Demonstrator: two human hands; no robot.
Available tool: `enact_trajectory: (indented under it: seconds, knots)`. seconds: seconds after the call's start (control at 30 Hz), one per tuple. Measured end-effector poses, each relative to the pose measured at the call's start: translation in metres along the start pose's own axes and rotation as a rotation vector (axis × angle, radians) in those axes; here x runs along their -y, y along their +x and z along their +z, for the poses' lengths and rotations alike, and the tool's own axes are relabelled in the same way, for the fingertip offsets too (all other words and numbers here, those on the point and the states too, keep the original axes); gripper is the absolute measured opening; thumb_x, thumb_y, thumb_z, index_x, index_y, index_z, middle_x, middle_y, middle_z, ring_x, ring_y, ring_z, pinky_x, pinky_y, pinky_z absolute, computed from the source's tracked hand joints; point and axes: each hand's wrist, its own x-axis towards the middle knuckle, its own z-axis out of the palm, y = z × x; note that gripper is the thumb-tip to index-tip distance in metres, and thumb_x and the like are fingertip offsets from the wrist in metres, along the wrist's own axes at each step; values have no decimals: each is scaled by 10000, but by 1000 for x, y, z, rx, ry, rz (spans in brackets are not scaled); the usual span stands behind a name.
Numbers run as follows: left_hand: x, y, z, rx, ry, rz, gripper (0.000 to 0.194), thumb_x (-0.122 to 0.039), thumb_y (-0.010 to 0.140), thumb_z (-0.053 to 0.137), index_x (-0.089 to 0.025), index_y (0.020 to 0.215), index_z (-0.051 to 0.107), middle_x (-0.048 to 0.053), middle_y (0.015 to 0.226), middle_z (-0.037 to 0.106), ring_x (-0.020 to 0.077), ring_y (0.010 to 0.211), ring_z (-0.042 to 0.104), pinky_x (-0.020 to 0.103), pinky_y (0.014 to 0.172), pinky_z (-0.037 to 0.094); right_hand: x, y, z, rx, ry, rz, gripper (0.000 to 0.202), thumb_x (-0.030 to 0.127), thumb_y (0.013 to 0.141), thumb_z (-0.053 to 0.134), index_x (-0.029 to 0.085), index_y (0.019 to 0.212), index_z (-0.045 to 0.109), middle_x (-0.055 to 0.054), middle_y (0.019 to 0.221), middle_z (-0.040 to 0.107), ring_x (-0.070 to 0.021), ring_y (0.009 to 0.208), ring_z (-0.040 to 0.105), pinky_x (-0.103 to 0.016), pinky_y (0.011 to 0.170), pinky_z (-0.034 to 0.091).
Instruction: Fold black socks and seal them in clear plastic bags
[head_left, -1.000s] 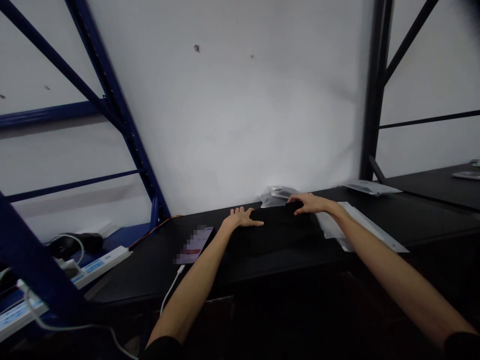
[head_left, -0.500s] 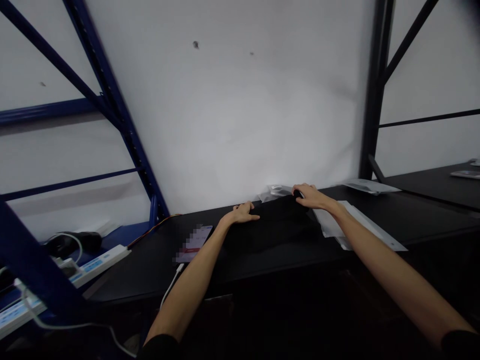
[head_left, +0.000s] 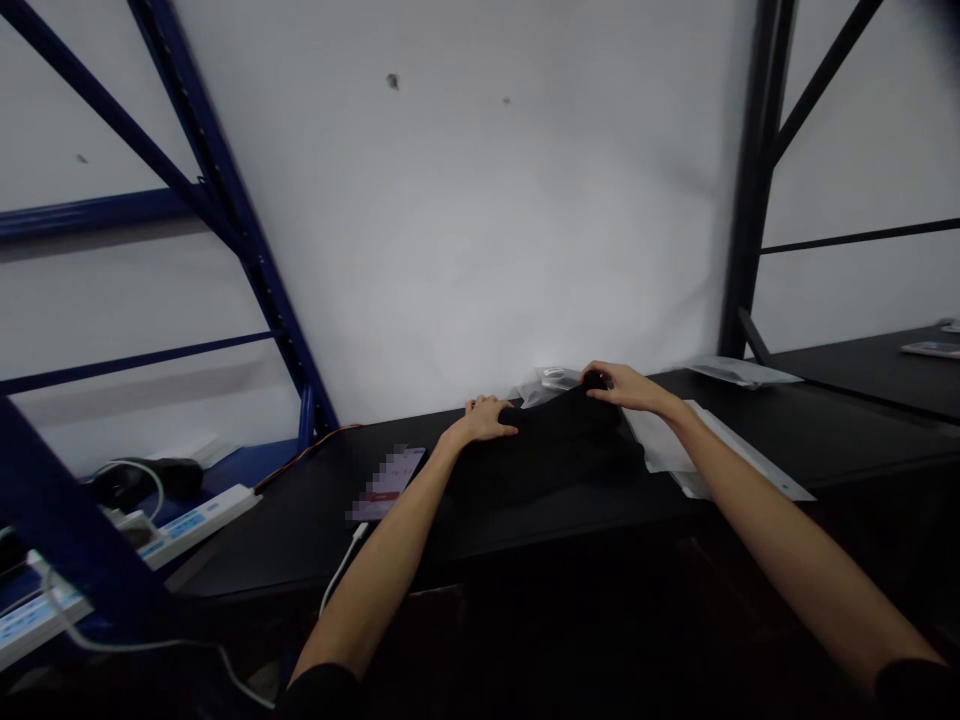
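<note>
A piece of black cloth (head_left: 551,435) lies on the black tabletop (head_left: 300,530), hard to tell from it in the dim light. My left hand (head_left: 486,418) grips the cloth's upper left corner between thumb and fingers. The upper right part is pinched in my right hand (head_left: 616,386), lifted a little off the table. Between the hands the far edge of the cloth sags slightly. Behind it, against the wall, is a clear plastic bag (head_left: 551,382).
A phone (head_left: 390,485) with a white cable lies left of my left forearm. White plastic bags (head_left: 667,445) lie under my right forearm, another (head_left: 742,372) farther back. At the left are a blue rack post (head_left: 247,240) and a power strip (head_left: 202,520); a black post (head_left: 746,200) stands right.
My left hand has closed on the cloth's corner, which now shows raised between thumb and fingers. My right hand has moved up very slightly with its part of the cloth.
</note>
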Motion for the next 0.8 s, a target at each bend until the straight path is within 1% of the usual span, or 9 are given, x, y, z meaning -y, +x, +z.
enact_trajectory:
  seconds: [0.13,0.23,0.33,0.4,0.5,0.6,0.67,0.73,0.8]
  knots:
    - [1,1,1,-98,5,18,574,-557,827,675,-300,1335,597,98,1379,559,344,1307,443,503,1125,311,2,3,-2,-151,32,14,234,380,857,650,231,1030,702,-63,1015,727,-229,845,620,-389,824,499]
    - [2,2,2,-129,-19,53,554,-536,845,677,-288,1330,578,89,1358,569,331,1287,467,497,1128,300,7,4,-3,-245,40,32,228,427,854,669,226,956,702,-61,964,726,-228,809,611,-389,799,501]
    - [2,3,2,-155,-50,77,492,-532,876,651,-269,1284,573,83,1308,608,319,1249,509,495,1112,306,9,4,-6,-312,56,58,246,462,858,664,226,916,701,-57,928,720,-225,773,605,-385,761,501]
    - [1,1,0,-189,-72,84,428,-503,895,633,-252,1235,566,76,1265,636,301,1210,539,480,1098,316,9,4,-8,-358,56,69,248,459,861,657,229,940,704,-59,929,716,-225,763,602,-391,758,503]
    - [-1,-2,-3,-216,-100,96,282,-425,935,572,-240,1147,561,45,1152,678,248,1101,594,457,1108,302,8,4,-10,-388,58,75,289,438,861,656,253,1079,702,-60,984,704,-219,743,586,-402,763,513]
    - [-2,-3,-4,-163,-98,94,197,-393,957,509,-235,1060,570,27,1056,689,226,1024,617,455,1106,310,5,3,-9,-357,32,70,397,405,867,654,292,1248,664,-52,1042,690,-203,726,570,-407,789,520]
    - [-2,-2,-2,-120,-77,75,207,-405,951,502,-230,1038,571,54,1105,679,250,1078,607,458,1082,342,3,3,-8,-326,3,63,437,393,876,645,303,1303,647,-48,1078,693,-195,723,568,-403,804,519]
    - [-1,-2,0,-72,-70,47,253,-449,943,503,-226,1045,566,90,1187,658,280,1147,587,458,1063,370,0,3,-6,-291,-7,45,394,396,890,627,289,1266,676,-52,1121,705,-197,739,578,-401,812,518]
    - [-1,-3,2,5,-96,14,325,-518,938,500,-228,1078,550,101,1193,662,291,1150,591,458,1063,382,-5,5,-4,-280,0,31,325,404,894,623,260,1169,719,-65,1125,714,-212,775,595,-408,823,521]
